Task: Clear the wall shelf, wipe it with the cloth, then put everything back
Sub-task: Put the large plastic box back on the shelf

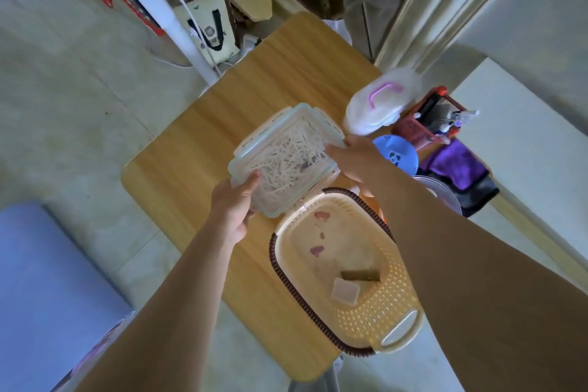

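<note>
Both hands hold a clear lidded box [286, 156] full of white strands above the wooden table [191, 149]. My left hand [234, 204] grips its near left corner, thumb on the lid. At the box's right edge my right hand [356, 159] grips the rim. Just below the box a cream basket [391, 305] with a dark braided rim stands on the table, holding a few small items. A purple cloth [451, 162] lies to the right on a white ledge [525, 137].
A white container with a pink handle [381, 102], a red mesh holder [426, 121] with pens and a blue round lid [396, 153] crowd the table's right side. A white pole [165, 13], bags and boxes stand beyond the table. Blue bedding [47, 280] lies at lower left.
</note>
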Motion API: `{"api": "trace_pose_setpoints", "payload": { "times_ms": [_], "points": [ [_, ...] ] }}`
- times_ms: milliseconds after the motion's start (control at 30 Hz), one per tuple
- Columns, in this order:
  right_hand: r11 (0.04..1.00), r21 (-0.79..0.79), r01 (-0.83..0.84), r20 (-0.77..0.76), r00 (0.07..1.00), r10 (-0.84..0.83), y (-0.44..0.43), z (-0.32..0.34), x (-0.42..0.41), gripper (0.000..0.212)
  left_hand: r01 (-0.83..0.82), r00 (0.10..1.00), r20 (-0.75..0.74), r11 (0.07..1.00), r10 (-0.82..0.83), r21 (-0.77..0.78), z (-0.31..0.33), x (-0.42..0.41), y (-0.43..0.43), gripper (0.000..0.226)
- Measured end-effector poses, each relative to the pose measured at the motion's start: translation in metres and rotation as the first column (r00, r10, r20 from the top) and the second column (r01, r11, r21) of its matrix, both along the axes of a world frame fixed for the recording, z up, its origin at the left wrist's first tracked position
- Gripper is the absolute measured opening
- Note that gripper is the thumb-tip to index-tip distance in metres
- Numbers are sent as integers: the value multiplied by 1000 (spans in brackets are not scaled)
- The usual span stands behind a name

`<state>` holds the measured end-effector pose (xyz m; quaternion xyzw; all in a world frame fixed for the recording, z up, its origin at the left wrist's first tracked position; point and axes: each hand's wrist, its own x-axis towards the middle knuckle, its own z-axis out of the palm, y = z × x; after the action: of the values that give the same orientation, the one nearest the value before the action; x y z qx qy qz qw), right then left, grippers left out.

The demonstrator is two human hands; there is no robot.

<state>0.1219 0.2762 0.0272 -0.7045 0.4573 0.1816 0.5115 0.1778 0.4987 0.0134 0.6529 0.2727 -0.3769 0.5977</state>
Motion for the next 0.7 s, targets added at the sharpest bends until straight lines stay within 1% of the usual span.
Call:
{"api": "trace_pose_setpoints", "payload": {
  "times_ms": [100,200,300,400,467,533,567,633,700],
  "points": [
    [998,-66,24,38,999,-21,3,5,3,41,-21,999,24,999,22,-41,-1,0,-1,32],
    [995,-78,58,88,995,-51,2,15,8,35,-27,997,72,997,32,-72,3,6,0,40],
    [993,-44,111,131,986,-104,-3,29,7,26,26,988,154,989,-4,-145,18,14,-1,43],
    [974,40,224,157,961,-228,-7,49,-1,16,75,963,269,983,-27,-170,47,18,-9,40],
    [946,94,310,165,932,-321,-10,67,-13,18,146,922,382,972,-65,-186,71,15,-18,38],
    [918,132,375,186,900,-394,-14,88,-30,33,237,880,459,949,-119,-208,96,12,-27,41],
    [902,151,405,207,879,-429,-16,98,-40,38,273,869,473,937,-144,-217,108,9,-31,43],
    [862,195,467,249,827,-504,-19,126,-64,33,307,864,474,925,-172,-225,133,0,-40,43],
    [815,227,532,257,775,-578,-22,153,-93,25,343,862,461,911,-210,-228,160,-17,-52,37]
  ]
}}
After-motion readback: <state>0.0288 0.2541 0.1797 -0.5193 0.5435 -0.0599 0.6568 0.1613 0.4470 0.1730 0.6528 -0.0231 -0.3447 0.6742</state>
